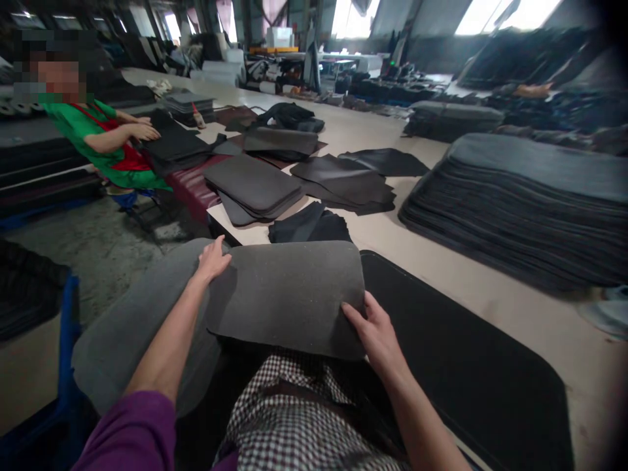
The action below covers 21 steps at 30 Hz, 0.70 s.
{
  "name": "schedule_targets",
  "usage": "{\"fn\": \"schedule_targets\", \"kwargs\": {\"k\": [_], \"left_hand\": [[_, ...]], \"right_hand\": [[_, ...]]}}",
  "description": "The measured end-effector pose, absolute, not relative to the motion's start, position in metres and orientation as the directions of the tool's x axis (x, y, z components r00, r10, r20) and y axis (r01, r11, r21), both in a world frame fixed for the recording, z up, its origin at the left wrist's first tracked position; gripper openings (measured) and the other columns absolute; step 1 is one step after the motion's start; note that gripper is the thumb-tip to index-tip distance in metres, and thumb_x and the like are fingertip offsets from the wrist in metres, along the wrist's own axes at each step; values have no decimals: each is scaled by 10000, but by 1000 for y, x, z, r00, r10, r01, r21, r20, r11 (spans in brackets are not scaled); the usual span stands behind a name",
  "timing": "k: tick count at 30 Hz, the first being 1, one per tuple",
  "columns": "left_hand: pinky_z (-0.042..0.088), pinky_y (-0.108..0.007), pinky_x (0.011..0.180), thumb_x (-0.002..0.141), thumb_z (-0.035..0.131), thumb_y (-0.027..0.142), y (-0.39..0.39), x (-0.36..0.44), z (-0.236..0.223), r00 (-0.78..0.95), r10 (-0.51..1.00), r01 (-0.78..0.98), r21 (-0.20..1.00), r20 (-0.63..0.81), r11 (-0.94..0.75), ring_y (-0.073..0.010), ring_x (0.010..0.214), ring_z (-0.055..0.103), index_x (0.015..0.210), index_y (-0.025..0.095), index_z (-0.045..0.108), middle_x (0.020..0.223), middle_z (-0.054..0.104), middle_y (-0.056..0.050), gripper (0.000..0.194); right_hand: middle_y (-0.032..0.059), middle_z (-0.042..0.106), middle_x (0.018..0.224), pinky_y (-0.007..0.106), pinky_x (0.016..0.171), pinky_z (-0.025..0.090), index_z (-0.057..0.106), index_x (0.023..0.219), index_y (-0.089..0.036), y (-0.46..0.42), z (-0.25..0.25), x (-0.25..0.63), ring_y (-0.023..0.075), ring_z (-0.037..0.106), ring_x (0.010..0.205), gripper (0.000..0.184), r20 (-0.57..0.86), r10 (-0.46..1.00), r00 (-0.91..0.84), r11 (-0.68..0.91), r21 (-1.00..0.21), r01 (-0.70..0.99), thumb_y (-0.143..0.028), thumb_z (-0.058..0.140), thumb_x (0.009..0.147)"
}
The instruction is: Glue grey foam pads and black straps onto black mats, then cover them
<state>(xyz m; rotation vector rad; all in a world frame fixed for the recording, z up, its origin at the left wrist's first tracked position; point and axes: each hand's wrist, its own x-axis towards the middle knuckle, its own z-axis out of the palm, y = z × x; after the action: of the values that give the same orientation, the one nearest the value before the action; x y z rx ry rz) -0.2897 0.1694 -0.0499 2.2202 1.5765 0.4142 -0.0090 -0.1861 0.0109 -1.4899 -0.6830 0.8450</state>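
A grey, round-cornered mat piece (289,297) lies across my front, above the checked apron on my lap. My right hand (375,327) grips its right edge, thumb on top and the other fingers partly hidden underneath. At its upper left corner is my left hand (214,261), fingers stretched and apart, where this piece meets a second grey mat piece (142,327). That second piece slopes down to the left under my left forearm. To the right, a large black mat (456,340) with an edge line lies on the table and partly under the grey piece.
A thick stack of dark mats (520,209) stands on the pale table (383,226) at right. Smaller dark pieces (255,186) lie ahead. A co-worker in green (93,140) handles black sheets (179,140) at far left. A blue frame (71,366) stands at lower left.
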Motion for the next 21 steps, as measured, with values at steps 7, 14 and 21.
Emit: {"fn": "schedule_targets", "kwargs": {"k": [7,14,21], "left_hand": [[403,-483,1161,663,710,216,172,-310,-75,378,922,770,580,-78,-267,-348,1332,576,1516,198,482,1377,678,-143,883],[532,-405,961,695,769,410,164,-305,-50,401,916,598,761,-14,-250,-284,1024,702,1262,127,688,1118,764,-126,639],[512,-288,818,822,710,548,144,-291,43,419,868,385,813,266,-436,-188,899,646,1050,164,719,977,708,-33,447]], "right_hand": [[64,721,1207,374,879,571,678,1220,-238,-186,11,-10,297,680,1039,495,-147,821,552,-106,-989,-106,-518,815,835],[70,721,1219,366,861,593,686,1212,-240,-189,29,-6,299,694,1051,496,-162,835,525,-95,-984,-153,-524,836,834],[65,747,1150,390,825,617,734,1214,-254,-222,76,46,308,706,1000,485,-25,817,576,-79,-995,69,-565,816,850]]}}
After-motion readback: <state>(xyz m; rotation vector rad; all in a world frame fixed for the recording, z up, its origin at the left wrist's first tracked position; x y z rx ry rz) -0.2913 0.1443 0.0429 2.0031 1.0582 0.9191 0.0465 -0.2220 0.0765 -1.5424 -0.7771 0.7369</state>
